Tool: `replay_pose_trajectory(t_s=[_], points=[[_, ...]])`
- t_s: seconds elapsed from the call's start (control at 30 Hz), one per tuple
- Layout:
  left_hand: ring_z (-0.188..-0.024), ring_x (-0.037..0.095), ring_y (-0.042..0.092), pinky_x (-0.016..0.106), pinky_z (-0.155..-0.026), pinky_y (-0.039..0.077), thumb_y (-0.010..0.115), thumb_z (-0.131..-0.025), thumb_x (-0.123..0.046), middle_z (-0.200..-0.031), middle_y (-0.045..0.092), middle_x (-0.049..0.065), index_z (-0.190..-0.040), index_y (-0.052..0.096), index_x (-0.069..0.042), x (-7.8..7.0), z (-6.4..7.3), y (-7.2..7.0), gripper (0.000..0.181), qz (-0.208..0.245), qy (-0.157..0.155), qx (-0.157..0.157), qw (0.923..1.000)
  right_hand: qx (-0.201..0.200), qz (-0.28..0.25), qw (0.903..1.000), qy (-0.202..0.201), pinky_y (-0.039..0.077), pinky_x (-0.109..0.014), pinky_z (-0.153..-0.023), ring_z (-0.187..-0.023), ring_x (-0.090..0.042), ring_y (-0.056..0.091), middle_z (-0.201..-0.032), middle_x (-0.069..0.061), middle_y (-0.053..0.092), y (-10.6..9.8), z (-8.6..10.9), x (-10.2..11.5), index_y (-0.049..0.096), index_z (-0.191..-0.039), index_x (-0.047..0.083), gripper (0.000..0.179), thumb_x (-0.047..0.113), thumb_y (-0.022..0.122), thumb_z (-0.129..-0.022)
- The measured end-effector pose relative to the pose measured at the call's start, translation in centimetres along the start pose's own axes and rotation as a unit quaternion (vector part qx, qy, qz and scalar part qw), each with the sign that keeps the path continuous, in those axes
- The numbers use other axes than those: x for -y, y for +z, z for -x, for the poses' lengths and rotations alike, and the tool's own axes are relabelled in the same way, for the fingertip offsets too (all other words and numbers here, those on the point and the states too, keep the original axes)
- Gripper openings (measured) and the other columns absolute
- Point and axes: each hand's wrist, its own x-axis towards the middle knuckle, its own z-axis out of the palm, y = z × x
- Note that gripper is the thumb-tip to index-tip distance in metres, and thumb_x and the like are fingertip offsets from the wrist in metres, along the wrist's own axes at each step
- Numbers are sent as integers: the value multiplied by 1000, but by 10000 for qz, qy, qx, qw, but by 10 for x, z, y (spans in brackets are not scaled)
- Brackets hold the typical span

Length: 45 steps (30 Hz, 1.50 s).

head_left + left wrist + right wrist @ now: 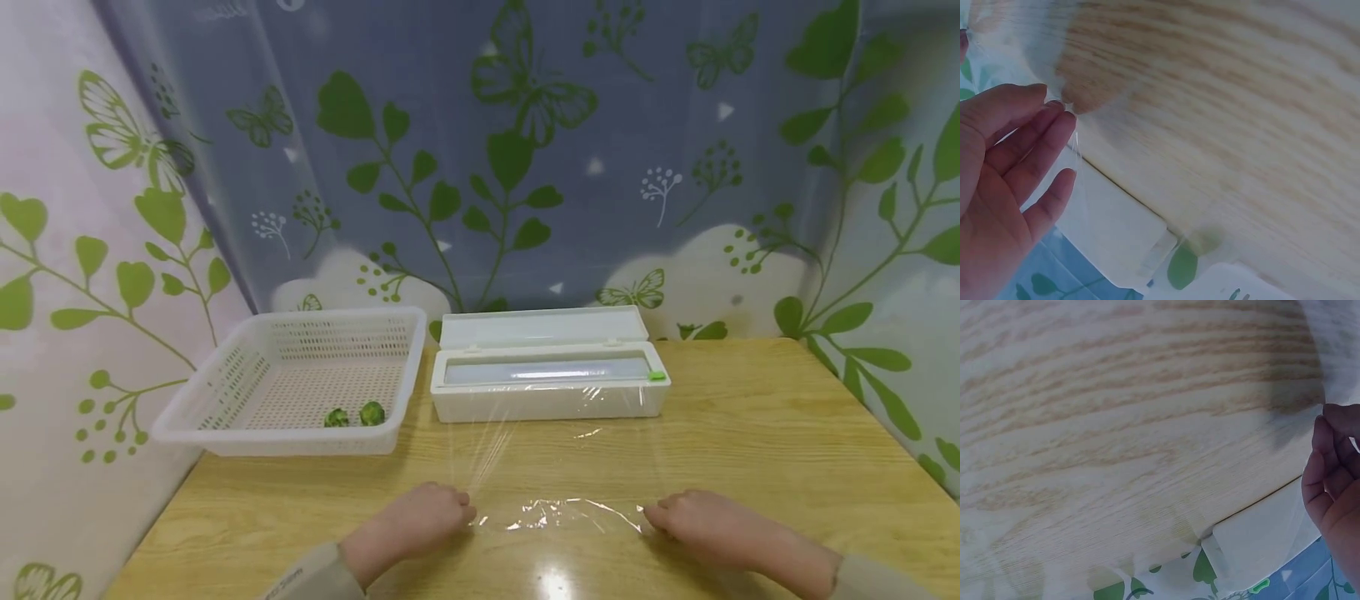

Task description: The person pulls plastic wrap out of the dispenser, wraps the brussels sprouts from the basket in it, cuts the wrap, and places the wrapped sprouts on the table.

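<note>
A sheet of clear plastic wrap (558, 467) stretches from the white wrap dispenser box (547, 406) toward the front of the table. My left hand (427, 518) pinches its near left corner between thumb and fingertips; in the left wrist view that hand (1016, 150) has its little finger apart from the others. At the near right corner my right hand (712, 525) pinches the film, and the right wrist view shows this hand (1338, 462) with thumb against forefinger. The dispenser's lid (543, 327) stands raised, with the roll (547, 371) visible inside.
Left of the dispenser stands a white perforated basket (277, 437) holding two small green sprouts (371, 413). A green slider (657, 376) sits at the dispenser's right end. Behind the wooden table (765, 433) hangs a leaf-and-butterfly patterned curtain (600, 183).
</note>
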Motion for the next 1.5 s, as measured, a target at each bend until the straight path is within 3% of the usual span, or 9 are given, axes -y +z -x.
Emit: replay_pose_trajectory(t_s=[0.23, 0.4, 0.6, 0.8, 1.0, 1.1, 1.27, 1.5], points=[[-49, 7, 42, 21, -42, 33, 61, -78, -14, -60, 42, -7, -73, 51, -15, 2, -1, 5, 11, 378, -35, -393, 9985, 480, -807, 9944, 478, 32, -20, -45, -54, -1, 33, -63, 15, 30, 3, 3, -6, 38, -75, 17, 29, -5, 58, -72], [-52, 6, 41, 22, -44, 33, 58, -83, -21, -61, 39, -8, -66, 54, -17, 3, -1, 3, 18, 580, -181, -130, 9981, 399, -1334, 9896, 364, 32, -17, -49, -58, 0, 31, -68, 15, 28, 6, 6, -9, 39, -77, 15, 30, -10, 55, -72], [-50, 7, 40, 22, -44, 32, 57, -82, -19, -60, 37, -8, -62, 52, -16, 3, 0, 1, 21, 837, -371, 66, 9958, 703, -2466, 9642, 681, 35, -17, -51, -61, 2, 36, -71, 15, 37, 6, 7, -13, 45, -80, 14, 23, -6, 55, -75], [-49, 4, 33, 19, -43, 29, 57, -82, -22, -60, 35, -9, -61, 52, -17, 4, -2, 0, 23, 999, -394, 138, 9941, 678, -2884, 9468, 1259, 35, -19, -52, -61, 2, 38, -68, 16, 40, 4, 1, -12, 48, -77, 14, 13, 8, 52, -87], [-50, 6, 39, 19, -45, 33, 59, -83, -23, -61, 39, -8, -64, 54, -15, 4, -5, 2, 21, 740, -355, 43, 9966, 554, -2478, 9550, 1534, 32, -19, -49, -56, 2, 34, -63, 16, 35, 10, -3, -11, 43, -75, 16, 17, 14, 53, -88], [-51, 6, 39, 19, -46, 33, 59, -83, -24, -62, 40, -8, -67, 57, -16, 4, -6, 3, 18, 834, -345, 127, 9958, 474, -2213, 9624, 1505, 31, -19, -49, -55, 2, 31, -62, 16, 32, 12, -4, -11, 39, -74, 16, 20, 12, 55, -86], [-53, 5, 39, 18, -47, 34, 59, -84, -26, -62, 41, -9, -69, 54, -16, 6, -7, 6, 18, 1089, -430, 101, 9931, 497, -1996, 9659, 1572, 30, -19, -50, -55, 1, 31, -62, 15, 30, 12, -7, -9, 37, -73, 17, 23, 11, 57, -84], [-55, 5, 44, 18, -50, 37, 59, -83, -19, -63, 45, -7, -71, 50, -16, 10, -11, 12, 16, 1271, -512, -4, 9906, 511, -1135, 9714, 2021, 29, -21, -45, -52, -1, 32, -59, 16, 33, 10, -12, -2, 39, -68, 21, 27, 15, 63, -78]])
